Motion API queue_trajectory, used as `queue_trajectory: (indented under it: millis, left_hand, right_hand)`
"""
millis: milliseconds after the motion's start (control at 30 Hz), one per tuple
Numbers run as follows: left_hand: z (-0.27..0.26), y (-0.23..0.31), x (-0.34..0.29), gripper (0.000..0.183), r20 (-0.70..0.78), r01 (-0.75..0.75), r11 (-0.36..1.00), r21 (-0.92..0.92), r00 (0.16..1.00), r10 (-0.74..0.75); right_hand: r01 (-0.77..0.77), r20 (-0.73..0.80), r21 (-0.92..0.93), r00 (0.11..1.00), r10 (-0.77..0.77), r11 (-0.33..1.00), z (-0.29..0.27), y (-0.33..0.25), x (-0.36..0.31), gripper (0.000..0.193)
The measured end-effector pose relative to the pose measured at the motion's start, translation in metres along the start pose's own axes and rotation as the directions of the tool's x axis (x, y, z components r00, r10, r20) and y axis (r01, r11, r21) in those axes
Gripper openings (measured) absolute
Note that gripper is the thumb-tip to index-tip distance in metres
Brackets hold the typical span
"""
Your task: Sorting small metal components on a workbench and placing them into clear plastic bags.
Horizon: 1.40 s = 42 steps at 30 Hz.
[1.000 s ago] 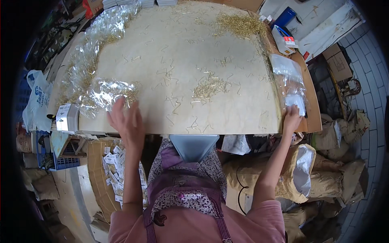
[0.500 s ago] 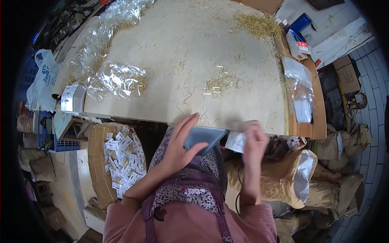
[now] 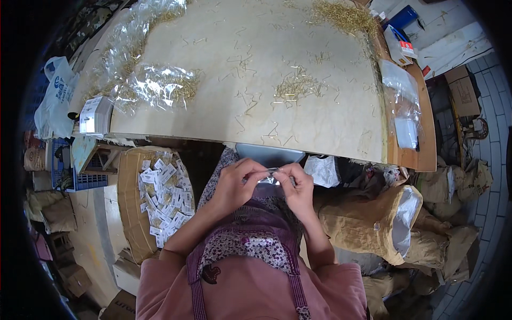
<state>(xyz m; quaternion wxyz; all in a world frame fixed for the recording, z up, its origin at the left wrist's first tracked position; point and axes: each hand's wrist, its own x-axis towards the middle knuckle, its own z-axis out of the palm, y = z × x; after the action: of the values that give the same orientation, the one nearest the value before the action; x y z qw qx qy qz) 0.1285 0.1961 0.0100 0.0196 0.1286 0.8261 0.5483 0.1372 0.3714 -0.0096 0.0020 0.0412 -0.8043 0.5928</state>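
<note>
Both hands meet in front of my apron, at the table's near edge. My left hand (image 3: 236, 184) pinches one side of a small clear plastic bag (image 3: 269, 180), and my right hand (image 3: 296, 188) pinches the other side near its top. Whether anything lies inside the bag, I cannot tell. Just beyond my fingers a grey-blue tray (image 3: 269, 153) sits partly under the tabletop. Bent gold-coloured wire pieces (image 3: 298, 88) lie in a loose heap on the table (image 3: 197, 120), with several more scattered around.
Clear bags (image 3: 162, 88) cover the table's left side beside a stack of white cards (image 3: 96, 116). A larger wire heap (image 3: 346, 18) lies far right. Lower left, a carton (image 3: 130, 205) holds filled card packets (image 3: 168, 192). Flat plastic bags (image 3: 402, 101) lie right; brown sacks (image 3: 368, 221) stand below.
My left hand was spread over the tray and has closed on the bag. My right hand, blurred farther right before, has come in to the bag's other side.
</note>
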Motion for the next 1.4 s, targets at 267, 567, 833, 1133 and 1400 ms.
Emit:
queue_trajectory:
  millis: [267,567,833,1133,1400]
  left_hand:
    - [0.015,-0.005,-0.017,0.032,0.016,0.193,0.834,-0.518,0.976,-0.216]
    - [-0.002,-0.018,-0.019,0.014,-0.018,-0.111,0.990,0.090,0.993,0.113]
    - [-0.003,-0.024,-0.030,0.007,0.260,0.210,0.973,-0.094,0.949,-0.179]
    - [0.003,-0.070,-0.038,0.020,0.519,0.624,0.679,-0.386,0.756,-0.399]
    - [0.028,-0.104,-0.048,0.020,0.248,0.082,0.996,0.024,0.965,-0.085]
  right_hand:
    - [0.072,-0.219,0.527,0.974,0.053,0.847,0.019,0.010,-0.020,0.008]
    - [0.197,0.100,-0.201,0.979,-0.180,0.960,-0.001,0.004,-0.019,0.031]
    - [-0.312,0.347,0.325,0.917,0.194,0.893,0.001,0.028,-0.040,0.015]
    - [-0.496,0.458,0.376,0.834,0.308,0.783,0.003,0.069,-0.055,0.020]
    - [-0.023,0.081,-0.380,0.995,0.058,0.925,0.023,0.091,-0.057,0.021]
